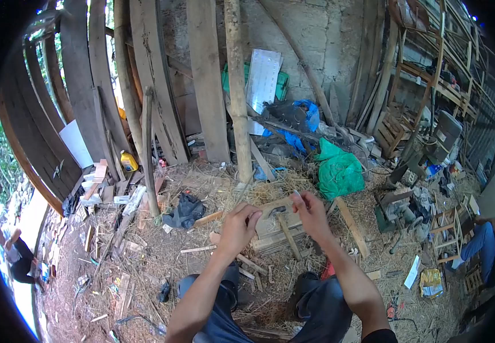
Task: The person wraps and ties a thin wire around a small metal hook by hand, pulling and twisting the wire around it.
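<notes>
My left hand point(237, 230) is raised in front of me with its fingers curled and thumb pressed in. Across from it, my right hand point(311, 217) is pinched closed, fingertips pointing up and inward. Whatever either hand holds is too thin or small to make out. Between and below the hands lies a hammer point(289, 235), its dark head away from me and its wooden handle toward me. It rests on a low stack of wooden boards point(267, 241) in front of my knees.
Straw, shavings and wood scraps cover the ground. A loose plank point(352, 227) lies to the right, with a green plastic sack point(340, 177) beyond it. A black bag point(185, 210) and yellow bottle point(128, 161) are left. People are at both edges; an upright pole point(237, 91) stands ahead.
</notes>
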Available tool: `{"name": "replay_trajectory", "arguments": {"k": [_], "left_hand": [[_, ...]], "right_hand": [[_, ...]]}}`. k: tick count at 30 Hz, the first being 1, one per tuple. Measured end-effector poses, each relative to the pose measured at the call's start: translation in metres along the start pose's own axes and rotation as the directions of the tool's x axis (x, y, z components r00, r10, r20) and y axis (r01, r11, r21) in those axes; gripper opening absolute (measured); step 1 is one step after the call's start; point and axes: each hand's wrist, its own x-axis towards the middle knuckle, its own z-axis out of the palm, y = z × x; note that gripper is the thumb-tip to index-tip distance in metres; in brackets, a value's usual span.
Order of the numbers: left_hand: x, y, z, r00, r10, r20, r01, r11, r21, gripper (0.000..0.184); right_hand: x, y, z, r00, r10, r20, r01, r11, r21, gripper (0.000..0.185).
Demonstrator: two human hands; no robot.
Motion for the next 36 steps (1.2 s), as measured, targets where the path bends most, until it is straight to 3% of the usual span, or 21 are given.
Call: {"name": "replay_trajectory", "arguments": {"k": [1, 3, 4, 8, 10, 11, 13, 14, 18, 21, 23, 26, 34, 36], "left_hand": [[0.001, 0.003, 0.003, 1.0, -0.004, -0.009, 0.004, 1.0, 0.001, 0.008], [0.006, 0.008, 0.007, 0.999, -0.029, -0.045, 0.025, 0.996, -0.091, 0.008], [0.007, 0.01, 0.008, 0.998, -0.03, -0.052, 0.025, 0.996, -0.091, 0.008], [0.008, 0.015, 0.011, 0.999, -0.039, -0.008, 0.038, 0.992, -0.121, 0.01], [0.007, 0.015, 0.01, 1.0, -0.022, -0.011, 0.021, 0.992, -0.123, 0.01], [0.006, 0.015, 0.007, 1.0, -0.012, 0.012, 0.014, 0.991, -0.135, 0.01], [0.005, 0.011, 0.004, 1.0, -0.003, 0.03, 0.008, 0.989, -0.15, 0.01], [0.004, 0.006, 0.004, 0.999, 0.018, 0.027, -0.014, 0.988, -0.152, 0.009], [0.002, 0.0, 0.002, 0.999, 0.035, 0.025, -0.031, 0.99, -0.139, 0.008], [0.003, 0.008, 0.008, 1.0, -0.022, 0.004, 0.022, 0.991, -0.135, 0.008], [0.003, 0.011, 0.017, 1.0, -0.016, -0.018, 0.013, 0.99, -0.144, 0.008], [0.004, 0.017, 0.016, 0.999, -0.042, -0.019, 0.039, 0.985, -0.168, 0.009], [0.003, 0.01, 0.016, 0.99, -0.104, 0.095, 0.125, 0.961, -0.248, 0.009], [0.003, 0.006, 0.018, 0.98, -0.157, 0.124, 0.188, 0.935, -0.302, 0.009]], "right_hand": [[-0.002, -0.004, 0.008, 1.0, -0.004, 0.009, 0.004, 1.0, -0.002, 0.028], [-0.004, -0.011, 0.018, 0.977, 0.183, 0.107, -0.211, 0.892, 0.4, 0.022], [-0.005, -0.02, 0.017, 0.952, 0.24, 0.188, -0.302, 0.823, 0.48, 0.023], [-0.005, -0.02, 0.026, 0.975, 0.192, 0.111, -0.221, 0.866, 0.449, 0.023], [0.0, -0.013, 0.017, 0.986, 0.147, 0.079, -0.164, 0.938, 0.304, 0.023], [0.003, -0.011, 0.012, 0.986, 0.146, 0.083, -0.165, 0.939, 0.303, 0.023], [0.008, -0.01, -0.004, 0.968, 0.236, -0.089, -0.188, 0.91, 0.369, 0.024], [0.014, 0.01, -0.014, 0.975, 0.177, -0.132, -0.117, 0.921, 0.372, 0.026], [0.014, 0.012, -0.026, 0.952, 0.245, -0.182, -0.14, 0.881, 0.452, 0.024], [0.005, 0.012, -0.004, 0.966, 0.236, -0.104, -0.179, 0.904, 0.388, 0.023], [-0.004, 0.0, 0.017, 0.983, 0.137, 0.12, -0.162, 0.96, 0.229, 0.019], [-0.007, -0.006, 0.027, 0.949, 0.209, 0.236, -0.287, 0.884, 0.369, 0.018], [-0.001, -0.013, 0.006, 0.94, 0.238, 0.246, -0.313, 0.888, 0.336, 0.019], [-0.001, -0.019, 0.008, 0.961, 0.208, 0.181, -0.257, 0.912, 0.318, 0.02]]}}
